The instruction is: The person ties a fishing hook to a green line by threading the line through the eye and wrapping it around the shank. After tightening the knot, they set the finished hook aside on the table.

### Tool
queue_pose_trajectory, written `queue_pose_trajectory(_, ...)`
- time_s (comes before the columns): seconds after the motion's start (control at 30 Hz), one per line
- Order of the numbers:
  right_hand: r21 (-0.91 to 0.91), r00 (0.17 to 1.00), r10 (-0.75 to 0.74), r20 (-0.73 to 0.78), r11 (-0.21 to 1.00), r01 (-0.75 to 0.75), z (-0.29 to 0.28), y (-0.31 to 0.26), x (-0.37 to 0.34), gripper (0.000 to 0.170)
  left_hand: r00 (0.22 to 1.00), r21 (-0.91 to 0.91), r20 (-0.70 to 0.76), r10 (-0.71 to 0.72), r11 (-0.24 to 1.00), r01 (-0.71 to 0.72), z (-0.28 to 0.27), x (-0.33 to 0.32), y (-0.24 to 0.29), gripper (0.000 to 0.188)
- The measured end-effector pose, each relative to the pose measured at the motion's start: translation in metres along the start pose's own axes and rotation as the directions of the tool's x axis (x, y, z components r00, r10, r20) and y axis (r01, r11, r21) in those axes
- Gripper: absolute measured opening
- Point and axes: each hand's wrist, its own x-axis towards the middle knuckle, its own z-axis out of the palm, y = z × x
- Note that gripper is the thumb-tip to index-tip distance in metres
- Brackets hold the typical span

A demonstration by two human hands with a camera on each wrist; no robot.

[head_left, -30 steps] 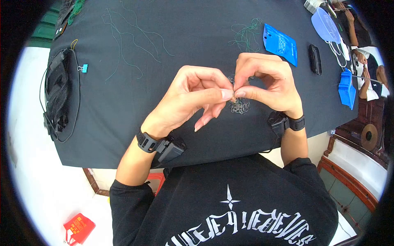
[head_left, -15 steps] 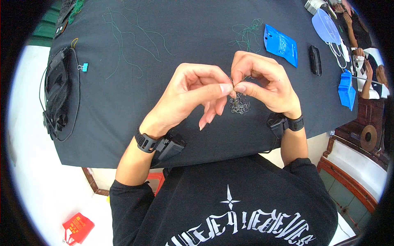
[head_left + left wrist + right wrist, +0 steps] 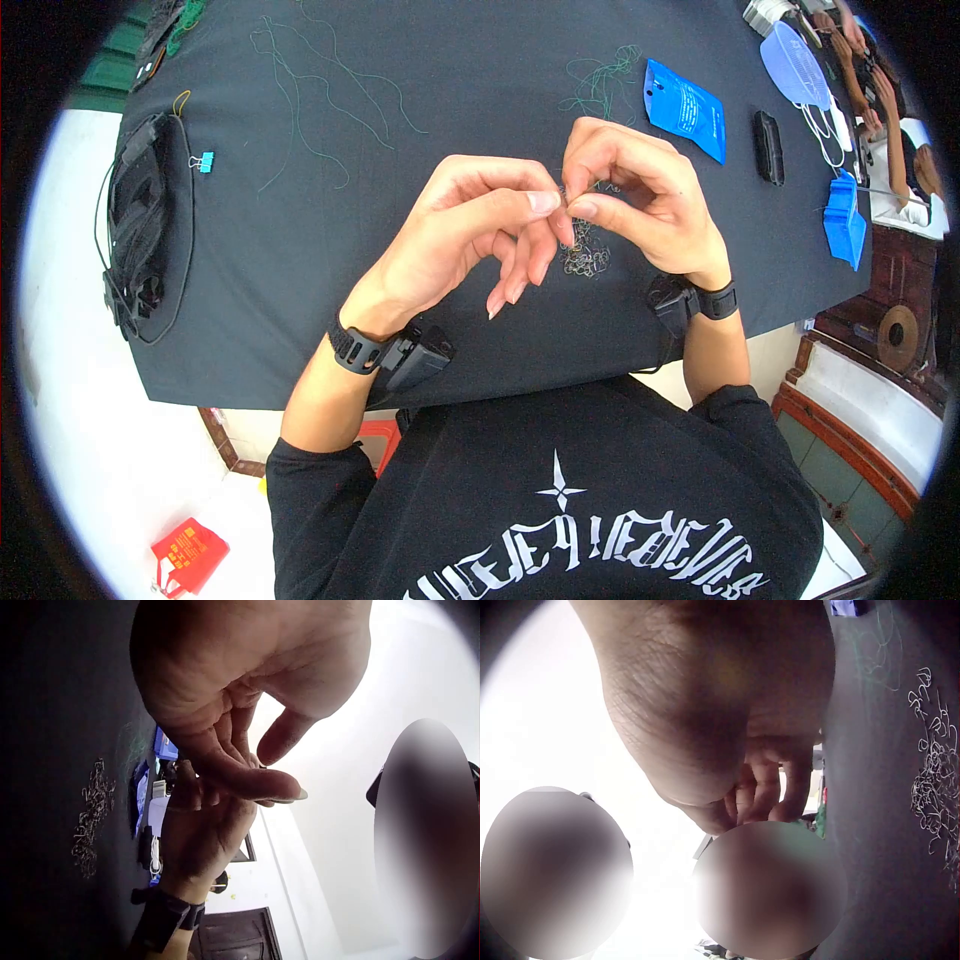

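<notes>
In the head view my left hand [image 3: 465,230] and right hand [image 3: 655,205] meet fingertip to fingertip above the black cloth. Thumb and forefinger of each hand pinch at a small thin thing almost wholly hidden by the fingertips; I cannot tell what it is. The left hand's other fingers hang loosely below. Just beneath the hands lies a heap of small bent metal hooks [image 3: 584,258], partly covered by the fingers. Both wrist views show these hooks [image 3: 934,776] lying on the cloth, off to one side of the raised hands.
Loose green threads [image 3: 330,100] lie at the back left, a green thread tangle [image 3: 600,85] behind my right hand. Right of it are a blue packet [image 3: 685,112], a black case [image 3: 768,147] and a blue plastic holder [image 3: 845,222]. A binder clip [image 3: 203,163] and black mesh bag [image 3: 145,230] lie left.
Both hands have risen slightly away from my body, the right one most. The left thumb tip has drawn a little to the left, and more of the hook heap shows beneath.
</notes>
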Motion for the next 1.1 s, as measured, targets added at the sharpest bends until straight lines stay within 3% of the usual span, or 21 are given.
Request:
queue_pose_trajectory(0.4, 0.043, 1.000, 0.014, 0.018, 0.999, -0.015, 0.000, -0.002, 0.000, 0.009, 0.998, 0.049, 0.013, 0.056, 0.997, -0.057, -0.003, 0.000, -0.009, 0.019)
queue_pose_trajectory(0.5, 0.068, 1.000, -0.021, -0.002, 0.997, 0.021, 0.000, 0.002, -0.001, 0.013, 0.999, 0.015, 0.009, 0.053, 0.998, -0.053, 0.000, -0.001, -0.007, 0.019)
queue_pose_trajectory(0.6, 0.218, 0.995, 0.039, -0.088, 0.976, -0.019, 0.005, -0.003, -0.002, 0.016, 0.999, -0.095, -0.016, 0.051, 0.994, -0.053, 0.003, -0.001, -0.008, 0.019)
queue_pose_trajectory(0.7, 0.272, 0.994, 0.106, -0.031, 0.958, -0.094, -0.005, -0.003, -0.006, 0.019, 0.999, -0.125, -0.018, 0.042, 0.991, -0.044, 0.003, -0.002, -0.006, 0.019)
queue_pose_trajectory(0.8, 0.280, 0.998, 0.044, -0.035, 0.959, -0.032, -0.003, -0.003, -0.003, 0.021, 0.999, -0.206, -0.018, 0.027, 0.978, -0.030, 0.004, -0.004, -0.004, 0.019)
queue_pose_trajectory(1.1, 0.041, 0.988, -0.126, -0.091, 0.991, 0.131, 0.000, -0.002, 0.002, 0.017, 0.995, -0.265, 0.085, 0.059, 0.964, -0.034, -0.004, -0.004, -0.008, 0.017)
